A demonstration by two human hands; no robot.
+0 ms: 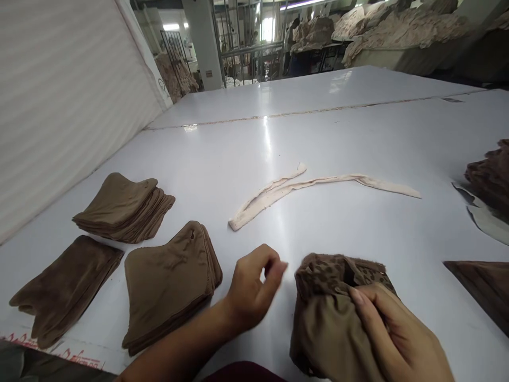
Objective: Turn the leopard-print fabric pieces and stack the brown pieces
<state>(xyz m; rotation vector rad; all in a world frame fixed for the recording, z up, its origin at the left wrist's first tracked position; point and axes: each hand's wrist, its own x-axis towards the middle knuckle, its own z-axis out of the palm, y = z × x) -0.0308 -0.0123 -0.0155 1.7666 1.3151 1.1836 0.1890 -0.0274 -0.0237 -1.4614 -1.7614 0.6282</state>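
My right hand [401, 334] pinches a brown fabric piece [330, 323] between thumb and fingers at the lower right. Its plain brown side faces up in the lower part, and a dark spotted print shows along the folded-over top. To the left of that piece, my left hand [254, 286] hangs over the table with its fingers curled in and the thumb close to them. Nothing shows in it, and it is apart from the fabric. Nearest to it on the left lies a stack of cut brown fabric pieces [167, 281], each with a small hole near one corner.
Two more brown stacks lie at left, one farther back [119, 204] and one near the front edge [71, 284]. A pale fabric strip [270, 199] curves across the white table [222, 154]. Dark brown fabric [491, 175] lies at right. A white quilted sheet [71, 85] rises on the left.
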